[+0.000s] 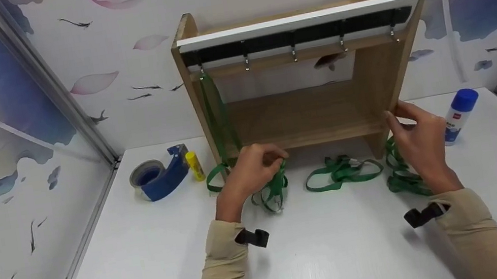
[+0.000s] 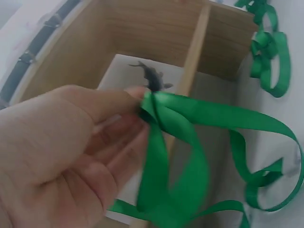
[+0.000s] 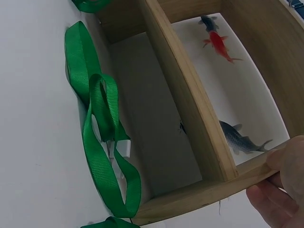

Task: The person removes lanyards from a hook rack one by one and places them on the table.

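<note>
My left hand (image 1: pixel 253 171) pinches a green ribbon lanyard (image 1: pixel 277 186) between thumb and fingers, just in front of a wooden shelf (image 1: pixel 295 117). Loops of that lanyard (image 2: pixel 183 109) hang from the fingertips in the left wrist view. With thumb and fingers, my right hand (image 1: pixel 421 144) grips the edge of the shelf's right side board (image 3: pixel 249 176). Another lanyard (image 1: pixel 214 110) hangs from the leftmost hook of the black hook strip (image 1: pixel 268 43). A third lanyard (image 1: pixel 341 172) lies on the table between the hands, and more green ribbon (image 1: pixel 401 175) lies beside my right hand.
To the left stand a blue tape dispenser (image 1: pixel 163 180) and a yellow glue stick (image 1: pixel 194 166). A white bottle with a blue cap (image 1: pixel 460 116) is beyond my right hand. Several hooks run along the strip, and patterned walls enclose the white table (image 1: pixel 327 257).
</note>
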{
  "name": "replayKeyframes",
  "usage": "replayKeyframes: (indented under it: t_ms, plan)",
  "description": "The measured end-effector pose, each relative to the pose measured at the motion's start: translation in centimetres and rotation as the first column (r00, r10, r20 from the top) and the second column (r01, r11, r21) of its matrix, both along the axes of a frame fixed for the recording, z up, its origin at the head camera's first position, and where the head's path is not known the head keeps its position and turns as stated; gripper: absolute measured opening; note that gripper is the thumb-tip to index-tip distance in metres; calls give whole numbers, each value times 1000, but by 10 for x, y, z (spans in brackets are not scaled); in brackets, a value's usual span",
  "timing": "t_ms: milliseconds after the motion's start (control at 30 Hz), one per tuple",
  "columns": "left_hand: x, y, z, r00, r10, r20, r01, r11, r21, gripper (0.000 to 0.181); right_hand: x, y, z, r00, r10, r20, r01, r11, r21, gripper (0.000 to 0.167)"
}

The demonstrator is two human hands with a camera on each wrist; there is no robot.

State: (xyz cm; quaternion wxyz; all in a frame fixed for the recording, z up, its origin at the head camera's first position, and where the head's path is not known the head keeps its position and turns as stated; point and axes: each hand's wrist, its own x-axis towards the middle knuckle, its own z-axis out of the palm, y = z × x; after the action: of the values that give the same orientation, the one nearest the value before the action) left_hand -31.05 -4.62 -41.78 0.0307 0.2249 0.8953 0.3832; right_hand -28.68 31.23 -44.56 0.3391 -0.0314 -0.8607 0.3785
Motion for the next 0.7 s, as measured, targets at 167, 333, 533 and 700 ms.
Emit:
replayKeyframes:
  t_ms: [167,333,533,700]
  plan:
    - [-2,10,-23,986,136,92,-121,981,-151,19,0,1,0,1000,9,-10,-9,1000,-7,43]
    - [1,21,-39,971,207,122,-175,956,-236,28,-1,1,-1,1000,2,-3,-2,1000,-4,43]
    - [7,30,-49,964,237,120,-188,929,-320,51,-1,1,-2,1000,-6,-4,6,1000,-3,44]
    - [7,33,-49,972,178,151,-124,942,-311,36,-1,2,-2,1000,-5,-9,5,1000,-8,44]
